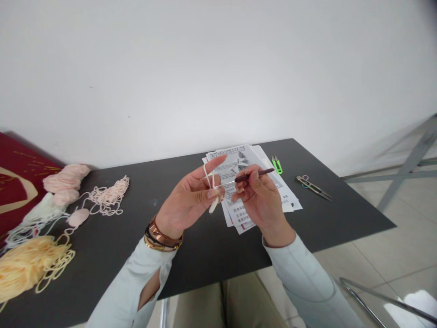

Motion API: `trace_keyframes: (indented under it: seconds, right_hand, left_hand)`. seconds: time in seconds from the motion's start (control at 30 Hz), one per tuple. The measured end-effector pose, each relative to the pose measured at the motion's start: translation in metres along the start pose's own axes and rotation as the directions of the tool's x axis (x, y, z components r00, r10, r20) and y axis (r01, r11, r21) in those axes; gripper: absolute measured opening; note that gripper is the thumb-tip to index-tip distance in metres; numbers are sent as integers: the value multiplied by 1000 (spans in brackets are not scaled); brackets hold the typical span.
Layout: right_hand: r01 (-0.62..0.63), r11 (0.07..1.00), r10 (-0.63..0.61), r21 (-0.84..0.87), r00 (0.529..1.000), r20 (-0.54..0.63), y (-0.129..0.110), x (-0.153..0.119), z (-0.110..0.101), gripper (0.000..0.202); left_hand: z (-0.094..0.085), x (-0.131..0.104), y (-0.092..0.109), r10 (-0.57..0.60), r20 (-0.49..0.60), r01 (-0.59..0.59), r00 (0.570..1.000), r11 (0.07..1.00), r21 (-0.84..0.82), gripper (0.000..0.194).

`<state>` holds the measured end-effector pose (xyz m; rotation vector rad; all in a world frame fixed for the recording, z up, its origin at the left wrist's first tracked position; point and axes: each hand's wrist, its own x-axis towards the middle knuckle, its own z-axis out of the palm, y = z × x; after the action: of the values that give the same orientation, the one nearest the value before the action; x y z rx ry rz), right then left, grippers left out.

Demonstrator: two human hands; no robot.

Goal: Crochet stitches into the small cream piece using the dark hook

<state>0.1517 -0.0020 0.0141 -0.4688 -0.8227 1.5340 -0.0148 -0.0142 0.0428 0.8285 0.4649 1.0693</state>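
Observation:
My left hand point(191, 196) pinches a small piece of white yarn point(213, 207) between thumb and fingers. A strand of that yarn loops around its raised index finger. In my right hand point(261, 200) is a crochet hook point(254, 175) with a dark brown handle, held between thumb and fingers. Its thin metal shaft points left and meets the yarn at my left fingertips. Whether the hook's tip sits inside a loop is too small to tell. Both hands are above the table, in front of printed sheets point(287, 200).
Pink yarn point(66, 180), a loose pale pink tangle point(109, 196) and yellow yarn point(30, 264) lie on the dark table point(211, 255) at left, by a red bag point(17, 177). Green thread snips point(277, 165) and metal snips point(313, 187) lie at right. A white wall point(205, 77) stands behind.

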Motion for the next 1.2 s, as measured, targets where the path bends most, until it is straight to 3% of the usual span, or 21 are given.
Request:
trace_keyframes:
  seconds: [0.33,0.63,0.93,1.2]
  right_hand:
    - [177,982,-173,-62,983,57,-2,-5,-1,21]
    - [107,991,-108,-77,994,-1,-2,-6,1,22]
    - [176,982,-176,-74,984,-4,-4,-6,2,22]
    - [259,959,-255,-112,966,49,-5,-6,1,18]
  left_hand:
    - [0,-2,3,-7,-4,7,1000,999,35,54]
    - [-1,-3,5,34,53,-36,998,999,27,52]
    - [-2,0,2,-55,15,55,998,998,-40,52]
    - [-2,-1,1,-128,56,134,990,984,-116,58]
